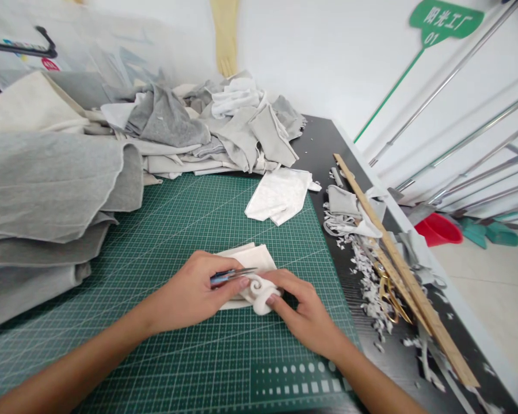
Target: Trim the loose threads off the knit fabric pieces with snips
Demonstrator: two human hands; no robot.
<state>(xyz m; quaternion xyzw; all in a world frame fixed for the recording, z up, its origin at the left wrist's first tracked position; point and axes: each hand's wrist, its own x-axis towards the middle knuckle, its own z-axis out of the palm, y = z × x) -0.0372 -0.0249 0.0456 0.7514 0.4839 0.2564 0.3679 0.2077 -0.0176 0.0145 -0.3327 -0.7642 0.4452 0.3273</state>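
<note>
My left hand [198, 290] is closed on small blue-handled snips [221, 278], whose metal blades point right. Its thumb tip reaches the edge of a rolled strip of off-white cloth [261, 293]. From the other side my right hand [306, 310] pinches that roll between thumb and fingers; a spiral shows at its end. Beneath the hands lies a folded piece of cream cloth [259, 256], partly hidden, on the green cutting mat [190, 224]. A white piece of cloth [280, 194] rests farther back on the mat.
Stacked grey cloth [52, 184] covers the left side, with a heap of scraps [242, 126] behind. On the dark tabletop at right lie wooden rulers [408, 282], gold-handled scissors [388, 293] and white shreds [369, 276]. Poles [457, 95] lean against the wall.
</note>
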